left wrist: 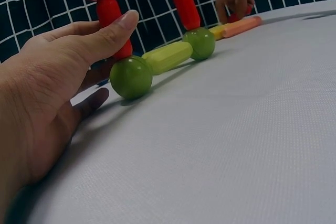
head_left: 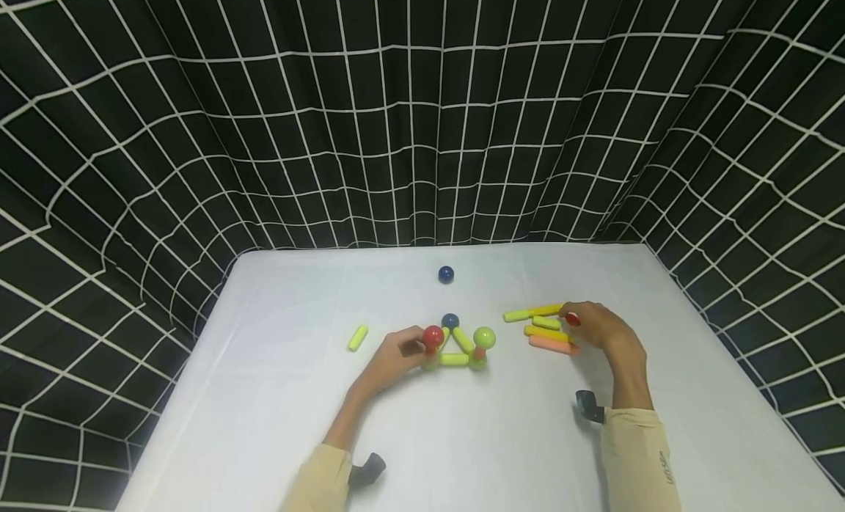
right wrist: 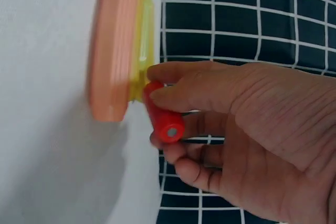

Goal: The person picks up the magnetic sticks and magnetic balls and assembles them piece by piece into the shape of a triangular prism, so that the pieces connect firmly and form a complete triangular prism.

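My left hand (head_left: 396, 356) pinches an upright red magnetic rod (left wrist: 108, 11) between thumb and fingers. A red ball (head_left: 433, 337) tops that rod, and a green ball (left wrist: 131, 77) is at its foot. Yellow-green rods (head_left: 454, 359) and a blue ball (head_left: 450, 321) join it in a flat triangle. At the triangle's right corner, a second red rod (left wrist: 185, 6) stands under a light green ball (head_left: 485, 338). On the right, my right hand (head_left: 597, 327) holds a loose red magnetic rod (right wrist: 164, 114), its metal end showing in the right wrist view.
Beside my right hand lie several loose rods, among them an orange-pink rod (head_left: 553, 345), a yellow rod (head_left: 546, 309) and a yellow-green rod (head_left: 517, 315). Another yellow-green rod (head_left: 358, 338) lies to the left. A blue ball (head_left: 446, 275) sits towards the back of the white table (head_left: 488, 446).
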The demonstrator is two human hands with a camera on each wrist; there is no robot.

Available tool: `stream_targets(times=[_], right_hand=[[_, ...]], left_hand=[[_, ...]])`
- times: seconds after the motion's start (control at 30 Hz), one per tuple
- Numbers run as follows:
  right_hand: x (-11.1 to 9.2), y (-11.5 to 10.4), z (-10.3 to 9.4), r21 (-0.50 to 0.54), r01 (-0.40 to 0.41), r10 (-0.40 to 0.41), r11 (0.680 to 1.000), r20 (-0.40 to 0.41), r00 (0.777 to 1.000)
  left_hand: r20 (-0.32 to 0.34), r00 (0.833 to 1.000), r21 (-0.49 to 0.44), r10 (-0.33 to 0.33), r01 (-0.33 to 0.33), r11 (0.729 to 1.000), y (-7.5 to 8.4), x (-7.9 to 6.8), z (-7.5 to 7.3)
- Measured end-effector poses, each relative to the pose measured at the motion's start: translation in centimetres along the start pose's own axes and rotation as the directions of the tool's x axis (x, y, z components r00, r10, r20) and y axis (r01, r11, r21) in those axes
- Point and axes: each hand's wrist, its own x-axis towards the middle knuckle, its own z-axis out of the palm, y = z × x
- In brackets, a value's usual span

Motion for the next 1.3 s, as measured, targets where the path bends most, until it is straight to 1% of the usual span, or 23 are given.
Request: stream_targets(times=[0.07, 0.1, 0.17, 0.2, 0.27, 0.33, 0.4, 0.43, 0.5, 0.53, 0.6, 0.7, 0.8, 0.97, 1.07, 1.13, 1.17, 1.23, 1.3], right_hand=[[0.0, -0.5, 0.0, 0.034, 0.063, -0.061, 0.997, -0.042, 0.997], [0.0, -1.0, 0.0, 0.055, 0.108, -0.104, 0.993, -0.070, 0.992], [-0.2, -2.4, -0.2, 0.096, 0.219, -0.206, 0.971, -0.132, 0.970], [-0.4, -3.5, -0.3, 0.116, 0.280, -0.259, 0.953, -0.165, 0.952], [-0.9, -5.9, -0.4, 0.144, 0.387, -0.349, 0.911, -0.229, 0.909], [-1.8, -8.5, -0.4, 0.158, 0.482, -0.429, 0.862, -0.281, 0.858], [-2.6, -11.0, -0.2, 0.157, 0.559, -0.500, 0.814, -0.301, 0.812], [-3.0, -12.0, 0.0, 0.153, 0.589, -0.531, 0.794, -0.297, 0.793], [-3.6, -13.7, 0.5, 0.118, 0.633, -0.587, 0.765, -0.274, 0.761], [-3.7, -14.3, 0.7, 0.093, 0.646, -0.608, 0.758, -0.260, 0.750], [-3.9, -15.0, 1.3, 0.035, 0.657, -0.632, 0.753, -0.240, 0.737], [-3.8, -15.4, 1.8, -0.053, 0.652, -0.646, 0.756, -0.226, 0.729], [-3.6, -15.5, 2.1, -0.097, 0.657, -0.660, 0.748, -0.218, 0.719], [-3.5, -15.5, 2.2, -0.101, 0.669, -0.673, 0.736, -0.212, 0.709], [-3.5, -15.5, 2.1, -0.108, 0.676, -0.681, 0.729, -0.213, 0.700], [-3.6, -15.5, 2.0, -0.092, 0.680, -0.682, 0.727, -0.210, 0.701], [-3.6, -15.4, 1.9, -0.073, 0.677, -0.675, 0.733, -0.204, 0.709], [-3.6, -14.9, 1.5, -0.021, 0.661, -0.651, 0.750, -0.198, 0.733], [-3.5, -14.1, 0.9, 0.025, 0.626, -0.607, 0.779, -0.216, 0.765]], left_hand=[[-0.002, 1.000, 0.002, 0.001, -0.001, 1.000, 0.0, 0.0, 0.0], [-0.003, 1.000, 0.005, 0.006, -0.006, 1.000, 0.1, -0.1, 0.0], [-0.006, 1.000, 0.009, 0.010, -0.010, 1.000, 0.1, -0.1, 0.1], [-0.008, 1.000, 0.013, 0.013, -0.013, 1.000, 0.1, -0.2, 0.1], [-0.011, 1.000, 0.019, 0.019, -0.019, 1.000, 0.2, -0.2, 0.1], [-0.011, 1.000, 0.022, 0.017, -0.017, 1.000, 0.2, -0.2, 0.2], [-0.011, 1.000, 0.026, 0.017, -0.016, 1.000, 0.2, -0.2, 0.2], [-0.011, 1.000, 0.023, 0.019, -0.019, 1.000, 0.2, -0.2, 0.3], [-0.009, 1.000, 0.018, 0.017, -0.016, 1.000, 0.3, -0.2, 0.3], [-0.008, 1.000, 0.014, 0.018, -0.018, 1.000, 0.3, -0.1, 0.3], [-0.008, 1.000, 0.009, 0.015, -0.015, 1.000, 0.4, -0.1, 0.3], [-0.005, 1.000, 0.008, 0.000, 0.000, 1.000, 0.5, 0.0, 0.3], [-0.005, 1.000, 0.012, -0.013, 0.013, 1.000, 0.5, 0.0, 0.2], [-0.001, 1.000, 0.015, -0.021, 0.021, 1.000, 0.6, -0.1, 0.0], [0.004, 1.000, 0.019, -0.011, 0.011, 1.000, 0.5, -0.1, 0.0], [0.003, 1.000, 0.026, -0.004, 0.004, 1.000, 0.3, -0.1, 0.0], [0.001, 1.000, 0.030, -0.002, 0.002, 1.000, 0.3, -0.1, 0.0], [-0.003, 1.000, 0.046, -0.002, 0.002, 0.999, 0.1, -0.1, 0.0], [-0.010, 1.000, 0.064, -0.001, 0.001, 0.998, 0.1, -0.1, 0.1]])
